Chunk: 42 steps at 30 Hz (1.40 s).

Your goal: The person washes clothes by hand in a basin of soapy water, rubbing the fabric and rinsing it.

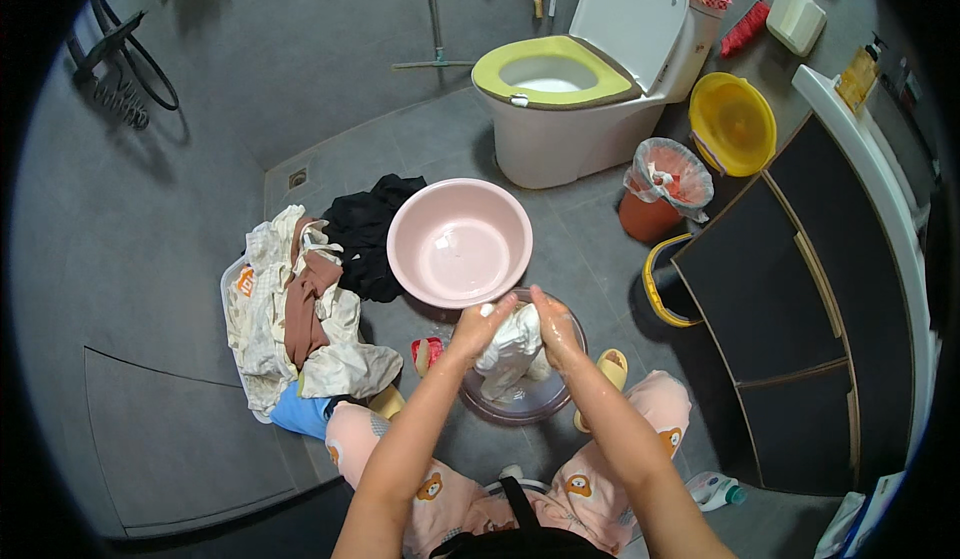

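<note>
My left hand (480, 334) and my right hand (556, 328) hold a wet white cloth (513, 345) between them, over a basin of water (517, 413). The cloth's lower end hangs down to the water. Touching or close behind this basin stands a larger pink plastic basin (461, 248), with a shiny wet-looking bottom. Left of the water basin a red dish with a pale bar (427, 355) lies on the floor. A pile of light clothes (262, 319) with a brown garment (309, 308) fills a white basket at the left, beside black clothes (367, 221).
A toilet (562, 139) with a yellow-green seat cover stands at the back. To the right are a lined red bin (649, 214), a yellow basin (733, 120), a bucket with a yellow rim (664, 311) and a dark cabinet (772, 319). A bottle (709, 490) lies at the lower right.
</note>
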Available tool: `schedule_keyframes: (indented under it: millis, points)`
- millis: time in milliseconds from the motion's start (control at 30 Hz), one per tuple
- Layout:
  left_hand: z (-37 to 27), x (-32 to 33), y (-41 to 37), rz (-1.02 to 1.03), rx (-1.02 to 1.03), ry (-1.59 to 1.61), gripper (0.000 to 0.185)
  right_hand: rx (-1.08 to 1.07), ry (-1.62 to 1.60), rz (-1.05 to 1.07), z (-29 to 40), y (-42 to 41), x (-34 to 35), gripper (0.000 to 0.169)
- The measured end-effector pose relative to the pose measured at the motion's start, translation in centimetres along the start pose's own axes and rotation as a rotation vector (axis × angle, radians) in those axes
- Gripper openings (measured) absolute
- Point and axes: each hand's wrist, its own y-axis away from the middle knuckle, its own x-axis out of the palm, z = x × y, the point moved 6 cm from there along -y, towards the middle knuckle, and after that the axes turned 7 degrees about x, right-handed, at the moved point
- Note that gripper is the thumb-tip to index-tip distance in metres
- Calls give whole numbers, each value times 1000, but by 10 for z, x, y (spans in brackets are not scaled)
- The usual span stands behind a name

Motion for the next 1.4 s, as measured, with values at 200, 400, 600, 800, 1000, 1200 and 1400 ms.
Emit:
schedule_keyframes:
  millis: [200, 400, 600, 800, 1000, 1200, 1400]
  points:
    - [-10, 2, 8, 110, -49, 465, 15, -142, 219, -13, 3, 7, 1, 39]
    - [-14, -11, 4, 21, -66, 628, 11, 25, 409, 179, 0, 30, 16, 37]
    - [-17, -26, -2, -9, -21, 599, 12, 5, 343, 274, 17, 27, 7, 22]
    - [-32, -36, 0, -6, 31, 244, 19, -199, 48, 282, 47, 27, 5, 11]
    - [-44, -13, 14, 441, 15, -379, 34, -303, -89, 151, 48, 23, -5, 14]
    - [-29, -6, 7, -26, 290, 341, 24, -105, -249, 40, 17, 9, 4, 20]
    - [-65, 66, 73, -12, 1003, -476, 3, 272, -313, 238, -39, -23, -5, 35]
